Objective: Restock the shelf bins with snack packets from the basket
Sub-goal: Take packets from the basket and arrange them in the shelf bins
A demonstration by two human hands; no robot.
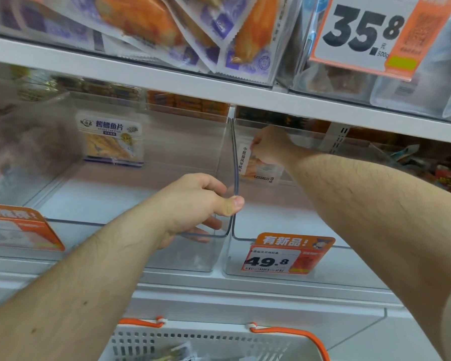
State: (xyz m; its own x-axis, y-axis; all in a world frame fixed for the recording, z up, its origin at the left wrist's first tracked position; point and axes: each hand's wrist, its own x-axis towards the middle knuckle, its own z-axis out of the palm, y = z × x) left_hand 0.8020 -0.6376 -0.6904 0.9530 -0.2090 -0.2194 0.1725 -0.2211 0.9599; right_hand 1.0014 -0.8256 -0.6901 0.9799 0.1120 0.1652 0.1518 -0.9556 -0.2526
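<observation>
My left hand (195, 204) grips the upper right corner of a clear plastic bin (130, 225) on the middle shelf, thumb on its rim. One packet with blue lettering (112, 139) stands at the back of that bin. My right hand (270, 145) reaches deep into the neighbouring clear bin (271, 222) and pinches the top of a white snack packet (258, 165) held upright near the back wall. The white basket (206, 342) with orange handles sits below, at the bottom edge, with packets partly showing inside.
An orange price tag reading 49.8 (287, 256) hangs on the right bin's front. The upper shelf (167, 76) holds bins of orange-and-purple packets (193, 29) and a 35.8 sign (362, 29). Another tagged bin (18, 230) is at the left, more goods at the far right (440, 173).
</observation>
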